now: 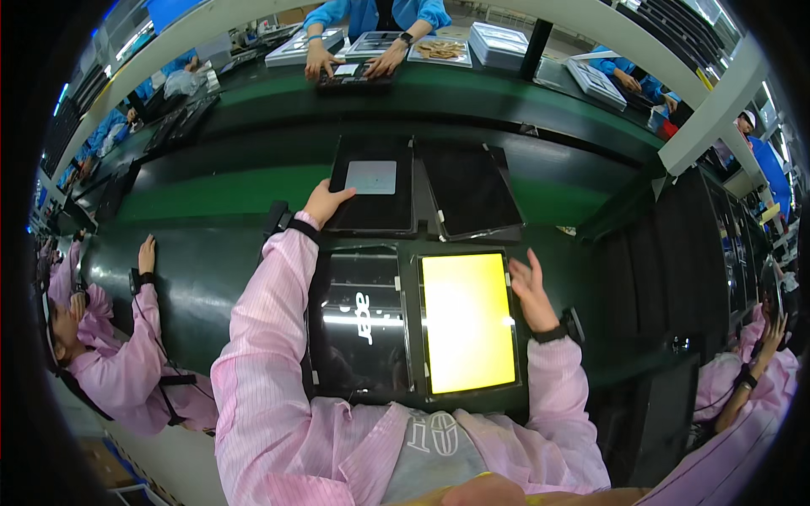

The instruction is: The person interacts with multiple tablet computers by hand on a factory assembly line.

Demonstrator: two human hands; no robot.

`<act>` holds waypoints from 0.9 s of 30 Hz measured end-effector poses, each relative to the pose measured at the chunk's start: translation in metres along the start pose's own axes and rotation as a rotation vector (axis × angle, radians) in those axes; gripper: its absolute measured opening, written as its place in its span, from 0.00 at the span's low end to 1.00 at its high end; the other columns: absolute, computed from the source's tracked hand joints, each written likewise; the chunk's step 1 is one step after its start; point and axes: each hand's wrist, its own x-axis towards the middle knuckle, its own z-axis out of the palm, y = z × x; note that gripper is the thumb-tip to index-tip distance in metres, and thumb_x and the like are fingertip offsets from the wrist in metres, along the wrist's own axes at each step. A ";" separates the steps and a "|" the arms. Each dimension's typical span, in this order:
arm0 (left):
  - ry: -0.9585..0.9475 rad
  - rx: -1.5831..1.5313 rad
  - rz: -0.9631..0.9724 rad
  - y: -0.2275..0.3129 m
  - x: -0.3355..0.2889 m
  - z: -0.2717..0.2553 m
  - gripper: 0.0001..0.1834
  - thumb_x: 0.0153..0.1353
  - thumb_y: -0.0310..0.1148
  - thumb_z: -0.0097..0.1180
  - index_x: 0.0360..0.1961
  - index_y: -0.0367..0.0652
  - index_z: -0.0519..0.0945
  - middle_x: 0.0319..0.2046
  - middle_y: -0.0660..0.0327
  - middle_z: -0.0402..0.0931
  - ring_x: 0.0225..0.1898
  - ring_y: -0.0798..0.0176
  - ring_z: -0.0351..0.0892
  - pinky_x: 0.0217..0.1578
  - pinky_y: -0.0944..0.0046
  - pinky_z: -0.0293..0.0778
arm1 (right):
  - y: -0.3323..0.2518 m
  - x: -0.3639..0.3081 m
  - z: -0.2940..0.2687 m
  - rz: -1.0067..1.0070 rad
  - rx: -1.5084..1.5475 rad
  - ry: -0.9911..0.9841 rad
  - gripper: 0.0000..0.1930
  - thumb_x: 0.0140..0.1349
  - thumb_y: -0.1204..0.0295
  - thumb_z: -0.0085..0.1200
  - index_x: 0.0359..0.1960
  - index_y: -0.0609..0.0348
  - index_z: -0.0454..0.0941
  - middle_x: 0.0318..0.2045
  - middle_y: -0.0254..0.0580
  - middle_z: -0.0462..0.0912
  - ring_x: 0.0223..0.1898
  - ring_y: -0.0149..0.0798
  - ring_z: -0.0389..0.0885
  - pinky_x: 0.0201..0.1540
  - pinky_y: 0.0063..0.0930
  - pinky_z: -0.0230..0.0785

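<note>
An open black laptop lies flat in front of me, its lid panel on the left and its screen glowing yellow on the right. My right hand hovers with spread fingers at the screen's right edge. My left hand reaches forward and grips the near left corner of a second open laptop, whose grey touchpad faces up and whose dark screen lies to the right. Both sleeves are pink, and a black strap circles each wrist.
A green conveyor belt runs across behind the laptops. A person in pink sits at my left with a hand on the bench. Across the line, a person in blue handles a keyboard part beside stacked trays. Black racks stand at right.
</note>
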 end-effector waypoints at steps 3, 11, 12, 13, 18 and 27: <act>0.006 0.004 -0.004 0.018 -0.006 -0.003 0.38 0.51 0.42 0.69 0.56 0.26 0.69 0.48 0.43 0.77 0.48 0.53 0.79 0.51 0.62 0.72 | -0.013 -0.051 0.027 0.040 -0.073 -0.037 0.45 0.63 0.79 0.49 0.72 0.53 0.27 0.69 0.64 0.45 0.71 0.54 0.47 0.70 0.43 0.42; 0.065 0.266 0.168 0.037 -0.035 -0.012 0.42 0.52 0.45 0.68 0.59 0.24 0.66 0.51 0.43 0.75 0.50 0.54 0.77 0.53 0.63 0.71 | -0.001 -0.114 0.080 -0.058 -0.707 0.016 0.55 0.52 0.73 0.63 0.73 0.50 0.31 0.69 0.61 0.47 0.71 0.55 0.47 0.70 0.46 0.44; 0.066 0.281 0.165 0.021 -0.028 -0.016 0.42 0.52 0.44 0.68 0.59 0.24 0.65 0.51 0.43 0.75 0.50 0.54 0.77 0.53 0.63 0.71 | -0.001 -0.117 0.085 -0.066 -0.707 0.013 0.55 0.52 0.73 0.63 0.73 0.50 0.31 0.69 0.61 0.47 0.71 0.55 0.47 0.70 0.46 0.44; 0.061 0.294 0.166 0.017 -0.024 -0.016 0.43 0.52 0.44 0.68 0.60 0.24 0.64 0.51 0.43 0.75 0.50 0.54 0.77 0.52 0.63 0.71 | 0.001 -0.119 0.086 -0.032 -0.596 0.050 0.54 0.54 0.72 0.63 0.72 0.54 0.32 0.68 0.60 0.49 0.68 0.53 0.53 0.68 0.43 0.49; -0.149 -0.036 0.091 0.034 -0.039 -0.012 0.41 0.52 0.38 0.68 0.60 0.24 0.63 0.50 0.44 0.75 0.51 0.56 0.76 0.52 0.63 0.71 | -0.002 -0.080 0.048 0.146 -0.204 0.434 0.41 0.64 0.67 0.56 0.71 0.59 0.41 0.60 0.55 0.62 0.51 0.39 0.71 0.54 0.32 0.66; -0.175 -0.408 -0.018 0.083 -0.080 -0.022 0.48 0.54 0.24 0.64 0.70 0.34 0.46 0.53 0.47 0.72 0.48 0.57 0.78 0.49 0.62 0.74 | 0.011 0.069 -0.023 0.149 0.260 0.446 0.23 0.63 0.57 0.56 0.54 0.60 0.72 0.43 0.43 0.81 0.42 0.36 0.78 0.46 0.35 0.67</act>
